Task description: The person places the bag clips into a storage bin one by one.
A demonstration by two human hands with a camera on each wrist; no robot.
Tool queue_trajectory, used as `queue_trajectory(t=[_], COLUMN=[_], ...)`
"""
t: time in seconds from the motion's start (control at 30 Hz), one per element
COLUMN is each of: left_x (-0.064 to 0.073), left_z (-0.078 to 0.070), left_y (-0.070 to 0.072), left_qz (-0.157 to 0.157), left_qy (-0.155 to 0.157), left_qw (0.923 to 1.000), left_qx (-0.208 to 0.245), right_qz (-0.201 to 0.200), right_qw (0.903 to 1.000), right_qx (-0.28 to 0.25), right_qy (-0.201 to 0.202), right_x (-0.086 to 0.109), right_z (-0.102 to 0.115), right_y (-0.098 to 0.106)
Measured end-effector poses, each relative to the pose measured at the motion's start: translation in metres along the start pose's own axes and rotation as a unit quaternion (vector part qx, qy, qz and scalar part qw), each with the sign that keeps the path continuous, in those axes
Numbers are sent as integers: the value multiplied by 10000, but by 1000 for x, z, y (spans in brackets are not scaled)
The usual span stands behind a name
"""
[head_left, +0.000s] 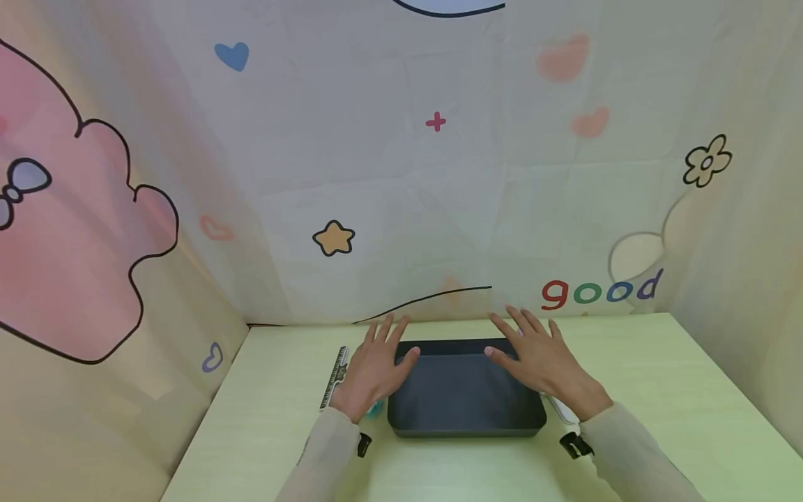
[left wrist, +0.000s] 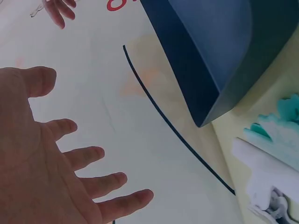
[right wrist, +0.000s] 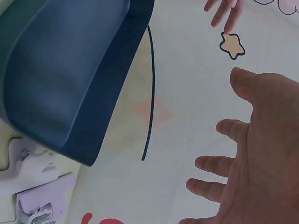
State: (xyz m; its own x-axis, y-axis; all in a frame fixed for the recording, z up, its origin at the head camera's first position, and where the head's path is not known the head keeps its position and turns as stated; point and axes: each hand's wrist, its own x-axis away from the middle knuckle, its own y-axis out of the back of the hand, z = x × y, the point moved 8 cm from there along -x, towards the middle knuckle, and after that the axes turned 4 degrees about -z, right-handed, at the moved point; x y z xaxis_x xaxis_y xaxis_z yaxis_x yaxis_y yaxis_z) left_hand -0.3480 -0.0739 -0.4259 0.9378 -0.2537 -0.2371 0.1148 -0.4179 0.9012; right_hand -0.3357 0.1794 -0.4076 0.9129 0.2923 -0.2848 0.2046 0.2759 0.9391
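An empty dark blue-grey rectangular tray lies on the table. My left hand hovers by its left side, fingers spread and straight, holding nothing. On the other side my right hand is likewise raised, fingers spread and nothing in it. Both palms show in the wrist views, the left palm and the right palm, apart from the tray. Left of the tray lie a teal clip-like item and a white one. Right of it are a white clip-like item and a lilac one, partly hidden in the head view.
A black-and-white strip with ruler-like marks lies left of the left hand. The pale green-yellow table meets a printed curtain behind the tray. More curtain hangs at the left side.
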Motion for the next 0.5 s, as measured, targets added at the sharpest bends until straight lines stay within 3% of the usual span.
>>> queue_trajectory(t=[0.5], left_x=[10], left_z=[11], left_y=[-14], left_qz=[-18], left_qy=[93], left_qw=[9988], left_qx=[471], right_qz=[-64], right_qw=[9998], right_qx=[196], right_qy=[-16], right_x=[11], right_z=[-21], right_y=[1])
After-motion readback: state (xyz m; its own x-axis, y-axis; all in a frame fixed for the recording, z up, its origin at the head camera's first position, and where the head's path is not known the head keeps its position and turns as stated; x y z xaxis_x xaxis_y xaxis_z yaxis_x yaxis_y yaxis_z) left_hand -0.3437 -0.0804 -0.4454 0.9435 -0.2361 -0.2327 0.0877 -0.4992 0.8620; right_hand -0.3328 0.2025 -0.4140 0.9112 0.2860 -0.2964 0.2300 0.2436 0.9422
